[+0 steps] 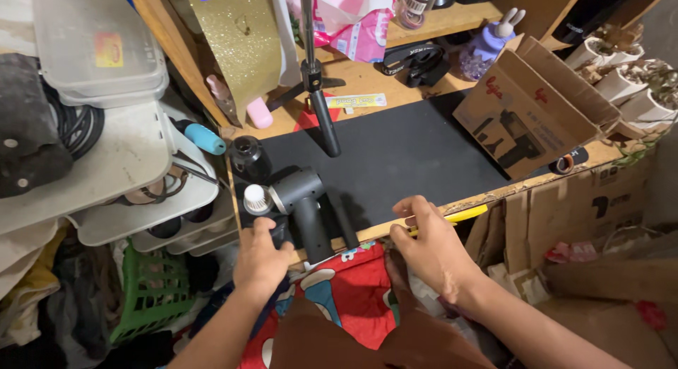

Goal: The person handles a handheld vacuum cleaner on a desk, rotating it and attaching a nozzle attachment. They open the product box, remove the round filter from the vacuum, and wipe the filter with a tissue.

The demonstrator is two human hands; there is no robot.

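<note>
— What have I got in front of me, biggest first?

— The table (395,79), with a black mat (402,157) across it and a cardboard box (526,108) at the right. On the mat's near left lies the massage gun (305,203), handle towards me.

— And my hands?

— Left hand (261,259) rests half-closed beside the handle, holding nothing I can see. Right hand (431,245) pinches a yellow tool (459,215) at the table's edge. I'd steady the gun before lifting it.
</note>
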